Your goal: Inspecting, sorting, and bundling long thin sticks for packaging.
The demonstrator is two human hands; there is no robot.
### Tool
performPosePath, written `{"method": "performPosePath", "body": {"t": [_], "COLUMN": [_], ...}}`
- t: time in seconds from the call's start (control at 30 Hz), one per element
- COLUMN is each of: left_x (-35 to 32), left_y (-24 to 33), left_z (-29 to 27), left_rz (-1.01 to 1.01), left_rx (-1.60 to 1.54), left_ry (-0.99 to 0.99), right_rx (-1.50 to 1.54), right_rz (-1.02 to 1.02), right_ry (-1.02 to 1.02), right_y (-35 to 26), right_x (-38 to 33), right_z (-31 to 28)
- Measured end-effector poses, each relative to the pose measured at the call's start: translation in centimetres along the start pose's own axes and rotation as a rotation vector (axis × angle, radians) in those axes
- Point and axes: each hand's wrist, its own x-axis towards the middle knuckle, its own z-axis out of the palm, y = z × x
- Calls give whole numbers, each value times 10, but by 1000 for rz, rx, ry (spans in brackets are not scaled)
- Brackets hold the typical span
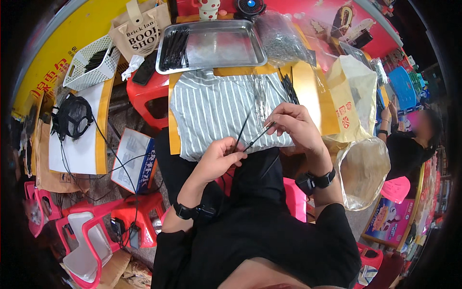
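Over a grey-and-white striped cloth [197, 106], a thin black cord-like strip [253, 141] runs between my two hands. My left hand [220, 159] is closed, pinching it between thumb and fingers. My right hand [296, 126] pinches its other end, where a short pale piece shows at the fingertips. What this strip is exactly I cannot make out. Just beyond my right hand, a bunch of thin silvery strands [262, 96] lies on the cloth. Beside them rests a bundle of black strips [288, 87].
Behind the cloth stands a metal tray [219, 62] with black strips at its left. A white basket [77, 72], a tan bag [137, 36] and a clear plastic bundle [284, 38] stand around it. A black webbed object [73, 116] lies left; another person [409, 149] sits right.
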Motion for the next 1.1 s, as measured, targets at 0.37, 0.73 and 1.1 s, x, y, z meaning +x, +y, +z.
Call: {"method": "performPosePath", "body": {"t": [0.37,0.73,1.1], "left_x": [2,1,1], "left_y": [-11,-13,-16], "left_z": [1,2,11], "left_rz": [12,18,57], "left_rx": [-354,-336,-362], "left_ry": [91,116,209], "right_rx": [189,223,213], "right_rz": [-99,-179,-210], "right_ry": [-9,127,239], "right_y": [14,31,65], "right_x": [6,7,-12], "right_z": [12,27,84]}}
